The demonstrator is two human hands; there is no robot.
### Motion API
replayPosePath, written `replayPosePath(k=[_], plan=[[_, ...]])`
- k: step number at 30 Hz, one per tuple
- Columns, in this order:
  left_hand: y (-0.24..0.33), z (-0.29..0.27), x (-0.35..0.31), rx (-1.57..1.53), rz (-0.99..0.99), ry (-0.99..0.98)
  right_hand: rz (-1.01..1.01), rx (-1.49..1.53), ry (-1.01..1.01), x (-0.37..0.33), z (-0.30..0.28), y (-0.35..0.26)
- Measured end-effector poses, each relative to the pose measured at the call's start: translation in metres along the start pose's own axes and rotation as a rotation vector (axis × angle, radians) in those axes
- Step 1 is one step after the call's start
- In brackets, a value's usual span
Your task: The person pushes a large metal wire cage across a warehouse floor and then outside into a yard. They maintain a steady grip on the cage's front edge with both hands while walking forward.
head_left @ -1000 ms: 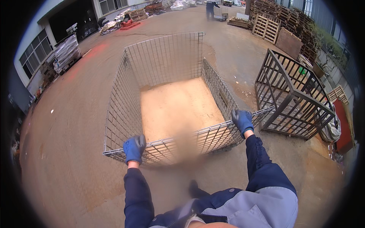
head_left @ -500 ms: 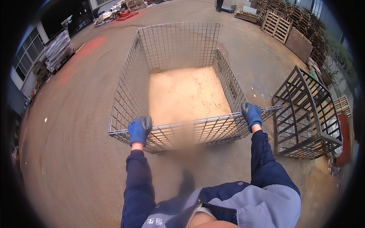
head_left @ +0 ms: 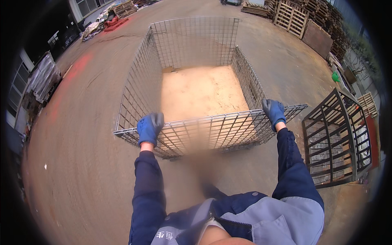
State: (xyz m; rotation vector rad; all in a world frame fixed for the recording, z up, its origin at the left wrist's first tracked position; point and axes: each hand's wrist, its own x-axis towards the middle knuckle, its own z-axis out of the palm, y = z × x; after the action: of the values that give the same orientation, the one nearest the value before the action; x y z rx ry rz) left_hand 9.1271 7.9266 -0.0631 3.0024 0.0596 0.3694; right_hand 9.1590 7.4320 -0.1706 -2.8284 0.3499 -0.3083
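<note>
Head view, clock from wearer: gloved left hand [head_left: 150, 128] at 11, right hand [head_left: 274, 111] at 1, both curled closed over near rim of wire cage [head_left: 224, 116], 12. Dark metal crate [head_left: 347, 136], 2. Wooden pallet [head_left: 290, 18] farther, 1.

Paved yard [head_left: 81, 163] in daylight, with wooden pallets [head_left: 318, 14] stacked high at the far right.
The ground was a dusty brown-grey, with a red glow [head_left: 77, 67] lying across it at left. Along that side stood paned windows [head_left: 86, 5], a dark doorway [head_left: 43, 24] and a wrapped stack [head_left: 43, 77]. At right, 1 slatted pallet [head_left: 290, 18] stood upright beside a brown board [head_left: 318, 38], with greenery [head_left: 361, 49] and a dark barred metal frame [head_left: 347, 132] nearer.
</note>
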Motion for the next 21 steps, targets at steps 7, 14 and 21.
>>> replayPosePath(k=[7, 14, 21], plan=[[-0.023, 0.056, 0.169, 0.011, -0.050, -0.135, 0.027, -0.029, -0.115, 0.142, 0.048, -0.051], [-0.018, 0.115, 0.331, -0.033, 0.018, -0.042, 0.046, -0.054, -0.055, 0.291, 0.103, -0.079], [0.020, 0.185, 0.479, -0.047, 0.066, -0.028, 0.093, -0.070, -0.140, 0.440, 0.154, -0.068]])
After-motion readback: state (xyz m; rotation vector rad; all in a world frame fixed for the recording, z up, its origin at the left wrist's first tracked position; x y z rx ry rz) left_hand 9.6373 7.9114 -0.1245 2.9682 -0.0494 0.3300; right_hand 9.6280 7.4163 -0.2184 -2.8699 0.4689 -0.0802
